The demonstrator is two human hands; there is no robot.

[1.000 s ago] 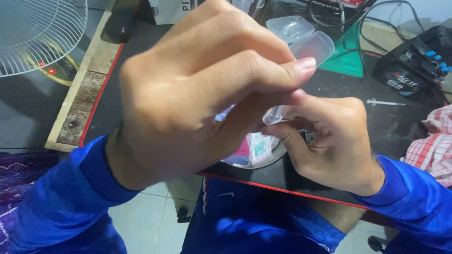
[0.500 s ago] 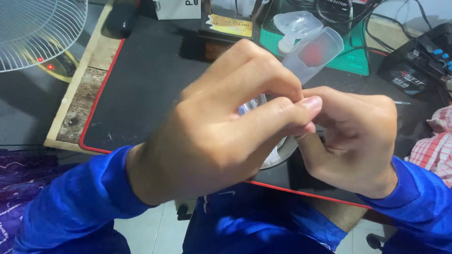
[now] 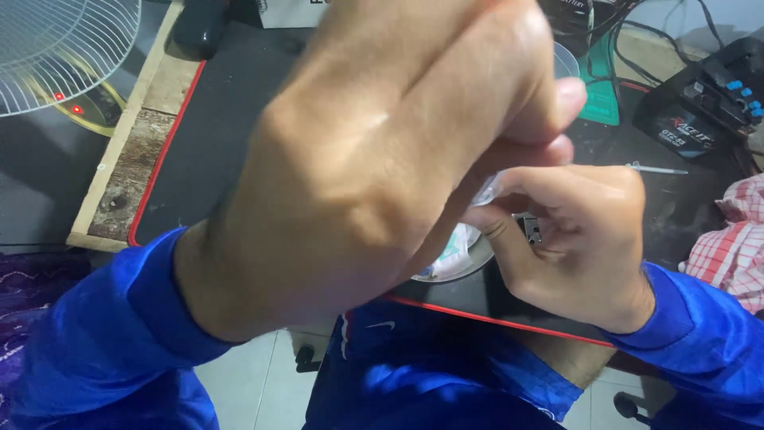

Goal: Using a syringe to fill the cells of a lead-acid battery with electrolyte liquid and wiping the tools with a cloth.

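Pinching a small metal part point(image 3: 532, 229) in my right hand point(image 3: 569, 239), just beneath my left hand point(image 3: 382, 151), whose fingers close on a clear plastic wrapper point(image 3: 487, 189) directly above it. Both hang over the black mat point(image 3: 215, 135), hands touching, left one nearer me.

Left hand point(image 3: 382, 159) against right hand point(image 3: 573, 239)

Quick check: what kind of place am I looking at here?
Likely a home electronics or hobby workbench: a black red-edged desk mat, a battery pack with cables, a green cutting mat and a fan grille.
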